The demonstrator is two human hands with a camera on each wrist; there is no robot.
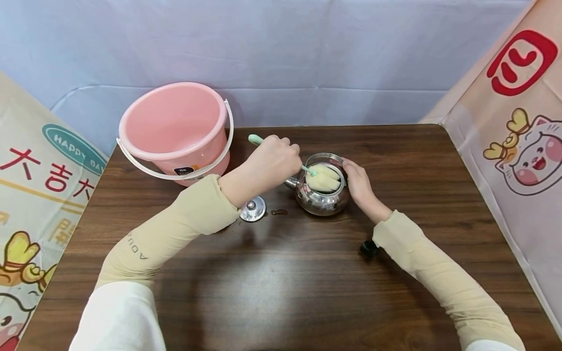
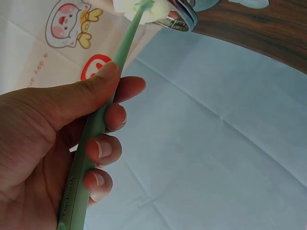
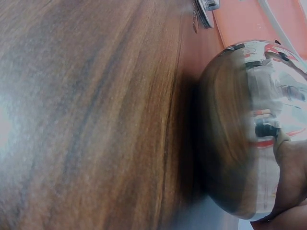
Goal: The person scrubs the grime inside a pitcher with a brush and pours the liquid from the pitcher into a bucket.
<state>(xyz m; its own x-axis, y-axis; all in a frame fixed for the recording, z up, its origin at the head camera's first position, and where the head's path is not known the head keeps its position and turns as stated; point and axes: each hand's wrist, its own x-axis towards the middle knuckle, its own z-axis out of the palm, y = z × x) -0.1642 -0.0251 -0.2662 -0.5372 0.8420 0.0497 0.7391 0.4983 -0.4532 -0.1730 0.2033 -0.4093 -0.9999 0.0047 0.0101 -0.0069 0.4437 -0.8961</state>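
Observation:
My left hand (image 1: 277, 158) grips the pale green handle (image 2: 81, 177) of a sponge cup brush, its fingers wrapped round it and the thumb lying along it. The cream sponge head (image 1: 322, 178) sits in the open mouth of a shiny steel kettle (image 1: 319, 204), partly above the rim. The kettle stands upright on the table, spout toward the left. At its right side my right hand (image 1: 359, 184) holds it, with the thumb against the steel body in the right wrist view; the other fingers are mostly hidden. The kettle's lid (image 1: 253, 209) lies on the table, left of the kettle.
A large pink bucket (image 1: 175, 122) with a white handle stands at the back left. Between lid and kettle is a small wet spot (image 1: 279, 212). Below the right sleeve shows a small black object (image 1: 369, 248). Cloth backdrops (image 1: 281, 58) border the wooden table (image 1: 281, 292).

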